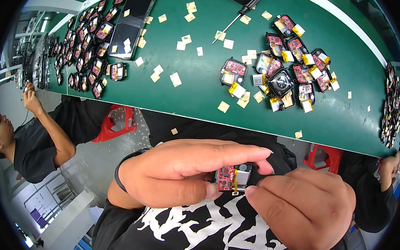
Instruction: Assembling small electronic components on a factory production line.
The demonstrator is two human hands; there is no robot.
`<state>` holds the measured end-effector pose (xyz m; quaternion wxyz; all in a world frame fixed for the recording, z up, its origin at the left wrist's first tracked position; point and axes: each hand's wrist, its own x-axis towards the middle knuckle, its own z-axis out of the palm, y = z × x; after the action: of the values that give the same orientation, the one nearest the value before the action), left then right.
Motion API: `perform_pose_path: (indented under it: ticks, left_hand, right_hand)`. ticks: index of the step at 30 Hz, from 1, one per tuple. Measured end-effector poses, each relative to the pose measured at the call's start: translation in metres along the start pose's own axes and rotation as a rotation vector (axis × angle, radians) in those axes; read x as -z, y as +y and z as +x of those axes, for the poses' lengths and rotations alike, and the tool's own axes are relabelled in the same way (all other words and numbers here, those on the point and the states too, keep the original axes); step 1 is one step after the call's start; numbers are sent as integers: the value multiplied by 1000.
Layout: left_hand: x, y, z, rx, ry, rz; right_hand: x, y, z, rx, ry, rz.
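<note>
Close to my body, my left hand point(184, 171) grips a black smartwatch case point(252, 176) between thumb and fingers. Its inside faces up, with a red circuit board point(224, 178) on one half and a silver battery point(242, 177) on the other. A yellow flex strip with a small connector point(235, 192) sticks out at the near edge. My right hand point(303, 205) is closed in a pinch at the case's near right corner, its thumb tip against it; the inner fingers are hidden. Several similar open watch cases point(235, 72) lie across the green table, batteries hanging out on yellow strips.
On the green table point(185, 98) lie a screwdriver point(237, 18), a dark phone-like slab point(132, 24), and scattered beige squares point(175, 79). Many more watch cases point(87, 42) crowd the left. A co-worker point(42, 138) sits left; another person's hand point(389, 166) shows right.
</note>
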<state>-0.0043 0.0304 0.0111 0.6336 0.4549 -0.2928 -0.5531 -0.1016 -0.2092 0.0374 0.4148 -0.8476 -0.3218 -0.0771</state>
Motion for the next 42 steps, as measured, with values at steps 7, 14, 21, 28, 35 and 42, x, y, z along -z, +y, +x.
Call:
perform_pose_path:
  ticks: [7,14,21,28,35,42]
  left_hand:
    - [0,-1,-1,37,15,-49]
    - [0,0,0,140,17,-178]
    - [0,-7,-2,151,16,-291]
    - [-1,1,-2,180,63,-269]
    - [2,-1,1,40,-22,-83]
    - [-3,-4,-3,-80,8,2]
  right_hand:
    - [8,3,1,18,-137,-13]
    - [6,2,0,0,-100,-33]
    - [14,1,9,-53,-255,13]
    - [13,-18,18,-322,-151,-51]
    - [14,-5,2,-359,19,-27]
    - [-11,16,0,5,-18,21]
